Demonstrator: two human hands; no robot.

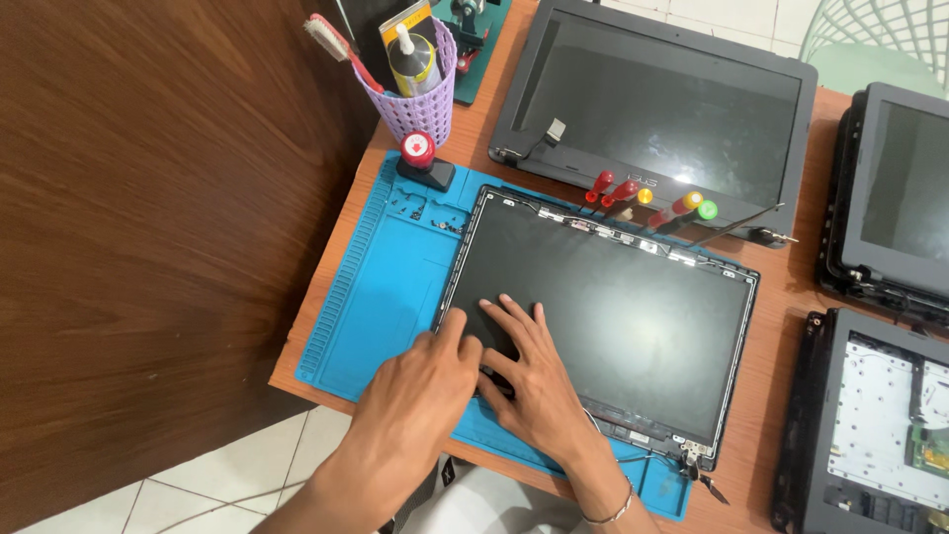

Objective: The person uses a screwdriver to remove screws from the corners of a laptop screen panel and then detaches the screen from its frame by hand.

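Both hands lie flat, palms down, on the near left corner of a bare laptop screen panel (pixel 613 316). The left hand (pixel 420 381) has its fingers together and bent slightly at the panel's edge; the right hand (pixel 534 381) spreads its fingers wide across the dark glass. Neither grips anything; a thin bracelet (pixel 613 514) circles the right wrist. That panel rests on a blue repair mat (pixel 381 287), which covers the near part of the wooden counter (pixel 781 326).

Along the panel's far edge lie five screwdrivers (pixel 643 203): three with red caps, one yellow, one green, and beside them one pair of tweezers (pixel 741 225). A second laptop lid (pixel 657 109) lies beyond them. Two more dismantled laptop parts sit at the right. At the far left one lilac basket (pixel 420 99) holds a glue tube (pixel 413 59) and a red toothbrush (pixel 336 44). One red-topped tool (pixel 423 158) stands in front of it.
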